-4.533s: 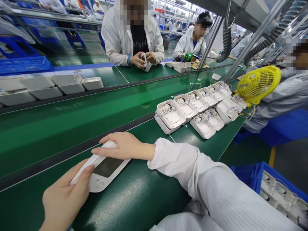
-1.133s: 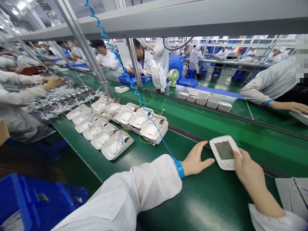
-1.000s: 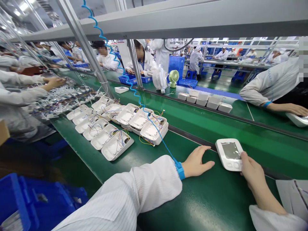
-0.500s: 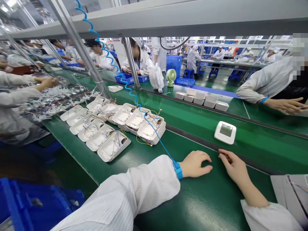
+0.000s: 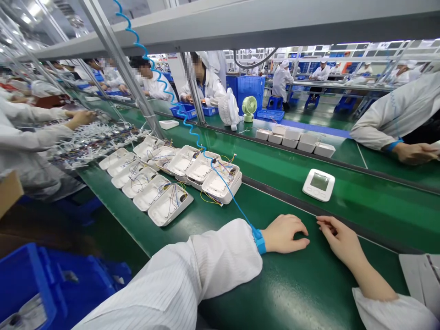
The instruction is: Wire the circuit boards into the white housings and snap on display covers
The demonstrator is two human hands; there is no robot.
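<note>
Display unit [image 5: 318,185] lies on the belt [image 5: 275,170], beyond the left hand [image 5: 285,233] and right hand [image 5: 342,240], both at the near desk [image 5: 295,284]. Left of the hands, open casings [image 5: 153,191] sit in two rows on that desk; past them lie wired parts [image 5: 92,140]. Across the belt, more casings [image 5: 290,140] occupy the far desk [image 5: 347,153], two fans [image 5: 227,112] to their left. Bins [image 5: 57,275] stand below, left of the near desk.

Gap between hands [image 5: 284,233]; cord [image 5: 237,203] (blue) overhangs housings [image 5: 213,185].
</note>
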